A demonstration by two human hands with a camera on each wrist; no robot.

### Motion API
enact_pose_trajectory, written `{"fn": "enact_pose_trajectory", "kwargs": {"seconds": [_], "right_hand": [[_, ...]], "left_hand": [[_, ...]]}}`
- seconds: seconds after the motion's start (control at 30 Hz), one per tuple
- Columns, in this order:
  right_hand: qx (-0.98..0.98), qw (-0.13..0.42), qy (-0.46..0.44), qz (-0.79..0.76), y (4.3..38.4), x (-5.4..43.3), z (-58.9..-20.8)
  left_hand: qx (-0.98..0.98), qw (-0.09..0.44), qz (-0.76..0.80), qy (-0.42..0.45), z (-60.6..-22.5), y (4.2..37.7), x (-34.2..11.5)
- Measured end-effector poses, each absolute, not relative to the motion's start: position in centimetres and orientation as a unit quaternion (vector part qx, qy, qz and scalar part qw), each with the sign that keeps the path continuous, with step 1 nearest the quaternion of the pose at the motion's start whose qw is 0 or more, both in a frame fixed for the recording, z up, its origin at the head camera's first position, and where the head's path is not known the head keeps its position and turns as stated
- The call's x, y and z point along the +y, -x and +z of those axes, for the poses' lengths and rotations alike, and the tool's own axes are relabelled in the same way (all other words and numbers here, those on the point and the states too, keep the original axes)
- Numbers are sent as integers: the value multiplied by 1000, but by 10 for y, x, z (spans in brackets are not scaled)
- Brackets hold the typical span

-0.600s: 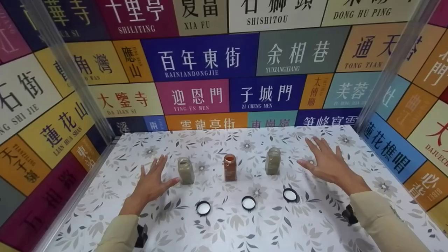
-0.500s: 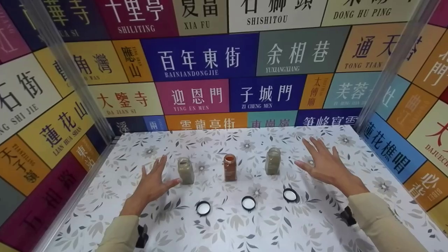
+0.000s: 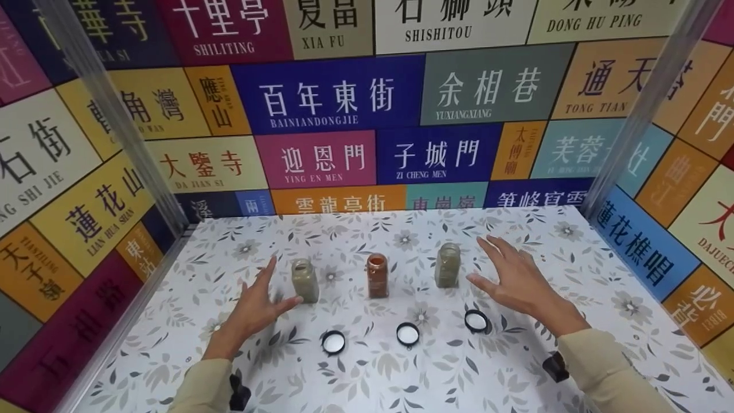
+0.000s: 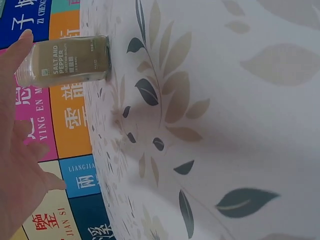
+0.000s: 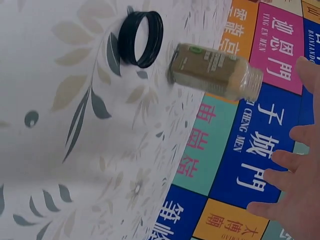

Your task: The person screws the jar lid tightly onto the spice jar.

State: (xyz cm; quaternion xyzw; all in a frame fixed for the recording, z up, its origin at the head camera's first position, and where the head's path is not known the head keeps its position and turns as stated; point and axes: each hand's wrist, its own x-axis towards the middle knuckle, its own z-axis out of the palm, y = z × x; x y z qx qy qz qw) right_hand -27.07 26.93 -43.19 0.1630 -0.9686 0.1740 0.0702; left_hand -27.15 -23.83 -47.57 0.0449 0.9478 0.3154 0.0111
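Observation:
Three glass seasoning jars stand upright and uncapped in a row: a left jar (image 3: 305, 284) of greenish-grey powder, a middle jar (image 3: 378, 280) of reddish powder and a right jar (image 3: 447, 268) of greenish powder. "SALT AND PEPPER" is printed on the left jar in the left wrist view (image 4: 75, 57). My left hand (image 3: 251, 310) is beside that jar, thumb close to its side; contact cannot be told. To the right of the right jar, my right hand (image 3: 519, 281) hovers with fingers spread, apart from it. Neither hand holds anything.
Three black-rimmed lids lie before the jars: a left lid (image 3: 333, 342), a middle lid (image 3: 408, 334) and a right lid (image 3: 476, 321). A floral cloth (image 3: 390, 378) covers the table. Colourful sign panels (image 3: 327, 94) and clear corner posts (image 3: 648, 109) enclose it.
My right hand has moved left and slightly nearer me, closer to the right jar. My left hand has shifted slightly right and turned, its thumb nearer the left jar. Jars and lids stay put.

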Motion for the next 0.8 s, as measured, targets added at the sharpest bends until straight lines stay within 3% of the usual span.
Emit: {"fn": "enact_pose_trajectory", "kwargs": {"seconds": [0.4,0.8], "right_hand": [[-947,135,-210,203,260,238,-450],[-918,149,-253,266,251,198,-464]], "left_hand": [[907,10,421,-16,-484,272,-231],[872,-23,489,6,-494,277,-220]]}}
